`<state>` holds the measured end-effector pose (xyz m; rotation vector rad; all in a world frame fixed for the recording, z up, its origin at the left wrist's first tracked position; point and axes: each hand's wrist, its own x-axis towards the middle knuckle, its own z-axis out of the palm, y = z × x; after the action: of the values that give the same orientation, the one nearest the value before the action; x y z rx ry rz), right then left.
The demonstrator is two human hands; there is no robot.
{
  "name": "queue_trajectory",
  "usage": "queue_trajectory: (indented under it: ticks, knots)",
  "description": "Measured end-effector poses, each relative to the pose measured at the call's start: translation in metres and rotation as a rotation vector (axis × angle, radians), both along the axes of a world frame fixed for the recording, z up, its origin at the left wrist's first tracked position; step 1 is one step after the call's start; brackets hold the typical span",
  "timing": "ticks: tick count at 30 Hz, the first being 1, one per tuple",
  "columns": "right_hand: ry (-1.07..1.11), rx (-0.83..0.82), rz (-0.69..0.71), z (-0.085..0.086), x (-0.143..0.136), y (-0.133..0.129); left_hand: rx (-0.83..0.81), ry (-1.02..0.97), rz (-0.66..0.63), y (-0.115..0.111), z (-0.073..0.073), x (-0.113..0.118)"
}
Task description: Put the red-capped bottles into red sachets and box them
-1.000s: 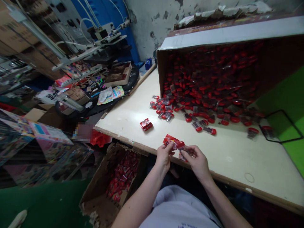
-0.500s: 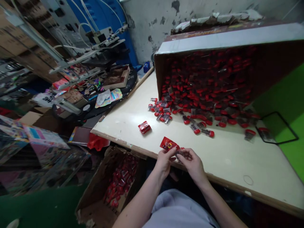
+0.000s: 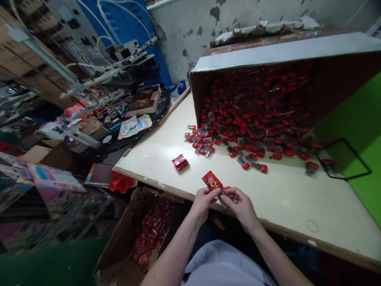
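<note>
Just above the table's front edge, my left hand [image 3: 203,203] pinches a red printed packet [image 3: 212,180] between thumb and fingers. The packet sticks up and away from me, with a yellow mark on its face. Close against it, my right hand [image 3: 242,206] is closed on a small clear container [image 3: 222,198] with dark contents. Fingers cover most of that container, and a bit of red shows behind them. Farther left on the table lies a bundle of red packets [image 3: 180,162]. Beyond my hands, several small clear containers with red caps [image 3: 244,162] lie scattered.
A large cardboard box [image 3: 253,55] lies on its side on the table [image 3: 285,202], spilling red-capped containers. Below the left edge stands an open carton [image 3: 111,250] holding red packets. A black wire frame [image 3: 347,159] is at right, and a machine with a round black table [image 3: 166,99] at left.
The red packet has turned so more of its printed face shows. My hands have drawn slightly closer together around the packet and the container. The camera view has shifted slightly.
</note>
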<state>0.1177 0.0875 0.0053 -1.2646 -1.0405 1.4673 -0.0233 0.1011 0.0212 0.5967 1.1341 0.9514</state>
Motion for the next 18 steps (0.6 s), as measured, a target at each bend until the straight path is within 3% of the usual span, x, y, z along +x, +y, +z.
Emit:
queue_trajectory:
  ticks: [3, 7, 11, 14, 18]
  knots:
    - [-0.073, 0.033, -0.027, -0.002, -0.003, -0.001, -0.030, 0.039, 0.024, -0.001, 0.001, 0.001]
    - [-0.084, 0.034, -0.026, -0.004, -0.006, 0.000, -0.047, -0.050, 0.104, 0.001, 0.004, 0.002]
    - [0.019, 0.044, 0.096, -0.003, 0.000, -0.004, -0.122, -0.135, 0.166, 0.005, 0.006, -0.003]
    - [0.019, 0.076, 0.186, -0.003, 0.008, -0.007, -0.183, -0.183, 0.132, 0.005, 0.009, -0.007]
    - [-0.057, 0.122, 0.163, -0.007, 0.013, -0.007, -0.213, -0.250, 0.092, -0.001, 0.012, -0.006]
